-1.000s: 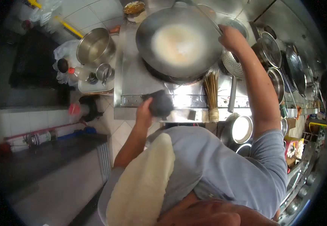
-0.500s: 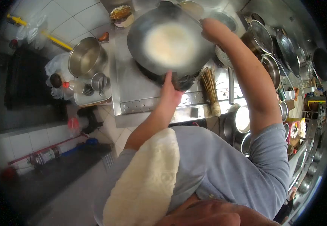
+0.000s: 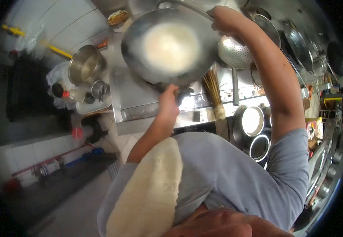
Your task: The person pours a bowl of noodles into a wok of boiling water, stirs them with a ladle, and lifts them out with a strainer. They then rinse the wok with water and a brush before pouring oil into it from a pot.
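Note:
A large dark wok (image 3: 134, 47) with pale, cloudy contents (image 3: 171, 46) is over the steel stove top. My left hand (image 3: 168, 100) is closed around the handle at the wok's near side. At the wok's upper right, my right hand (image 3: 227, 19) is closed on the handle of a long metal utensil (image 3: 191, 7), whose curved end lies by the wok's far rim. Below my right forearm is a perforated metal ladle (image 3: 234, 52). A bamboo brush (image 3: 214, 93) lies to the right of the wok's near side.
A steel pot (image 3: 85, 65), a small metal cup (image 3: 100, 90) and a bottle (image 3: 76, 94) are at the left. Pans (image 3: 298, 43) line the right side. Round containers (image 3: 253, 121) sit near the counter's front edge (image 3: 139, 127). A pale cloth (image 3: 147, 189) hangs over my shoulder.
The wok and my left hand have shifted left. My right hand has moved slightly up, and the utensil's curved end now shows at the far rim. More of the perforated ladle is visible.

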Demonstrator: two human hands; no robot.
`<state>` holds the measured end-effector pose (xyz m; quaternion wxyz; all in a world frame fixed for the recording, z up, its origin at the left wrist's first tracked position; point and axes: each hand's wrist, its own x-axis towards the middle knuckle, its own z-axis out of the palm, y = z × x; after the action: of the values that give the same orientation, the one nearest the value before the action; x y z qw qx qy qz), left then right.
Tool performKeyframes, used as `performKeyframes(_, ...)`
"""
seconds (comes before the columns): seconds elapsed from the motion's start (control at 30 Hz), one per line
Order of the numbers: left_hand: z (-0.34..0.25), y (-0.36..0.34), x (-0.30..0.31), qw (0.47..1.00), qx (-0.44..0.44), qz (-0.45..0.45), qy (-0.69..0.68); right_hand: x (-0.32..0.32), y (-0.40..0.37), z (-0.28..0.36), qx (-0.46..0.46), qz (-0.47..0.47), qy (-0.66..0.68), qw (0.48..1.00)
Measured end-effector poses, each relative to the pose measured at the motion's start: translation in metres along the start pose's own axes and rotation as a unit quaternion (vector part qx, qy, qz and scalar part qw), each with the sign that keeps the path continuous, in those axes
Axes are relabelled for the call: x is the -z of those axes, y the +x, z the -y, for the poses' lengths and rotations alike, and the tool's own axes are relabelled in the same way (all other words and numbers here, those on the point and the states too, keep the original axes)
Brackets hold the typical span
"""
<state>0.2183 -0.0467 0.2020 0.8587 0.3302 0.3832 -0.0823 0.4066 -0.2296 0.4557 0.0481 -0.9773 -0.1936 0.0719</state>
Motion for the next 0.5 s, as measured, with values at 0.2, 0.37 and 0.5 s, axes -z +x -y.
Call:
performKeyframes(0.2,0.024,-0.034,-0.020,1.000,-0.014,0.001,-0.009,0.021,-0.030,-0.027,-0.010,0.073,-0.061,0.995)
performKeyframes(0.37,0.049,-0.054,-0.053,0.995,-0.072,-0.026,0.063,0.029,-0.051,-0.064,-0.069,0.119,0.025,0.990)
performKeyframes(0.5,0.072,-0.050,-0.070,0.988,-0.110,-0.050,0.094,0.009,-0.050,-0.118,0.063,-0.002,0.055,0.997)
